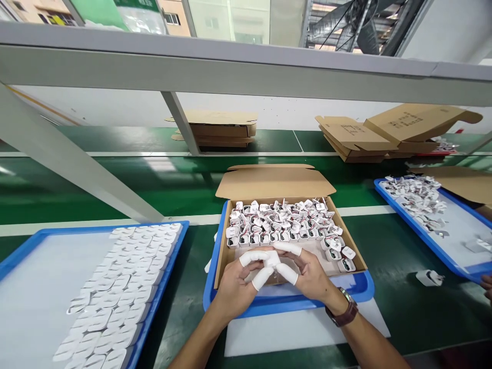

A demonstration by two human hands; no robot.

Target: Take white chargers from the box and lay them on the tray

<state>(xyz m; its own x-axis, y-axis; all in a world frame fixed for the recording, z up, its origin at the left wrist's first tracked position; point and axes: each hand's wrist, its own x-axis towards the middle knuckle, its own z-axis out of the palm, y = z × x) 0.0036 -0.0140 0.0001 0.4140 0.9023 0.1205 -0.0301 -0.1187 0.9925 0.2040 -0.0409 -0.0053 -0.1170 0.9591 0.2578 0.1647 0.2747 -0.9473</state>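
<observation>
White finger cots cover the thumbs and index fingers of both hands. My left hand point(236, 287) and my right hand point(313, 274) pinch a small white plastic housing point(272, 260) between their fingertips, partly hidden by them. The hands are over the near side of an open cardboard box point(350, 245). Inside it, rows of white plastic housings point(265, 238) show dark parts and red wires, with loose lids among them. Several more housings point(333, 250) sit in the box's right part. The box rests in a blue-rimmed tray point(249, 311).
At left, a blue-rimmed tray point(183, 231) carries rows of closed white casings point(126, 279). Another blue tray point(423, 233) at right holds piled white parts point(417, 200). A lone white part point(429, 278) lies on the green table point(400, 307). Someone else's hand point(487, 287) shows at the right edge.
</observation>
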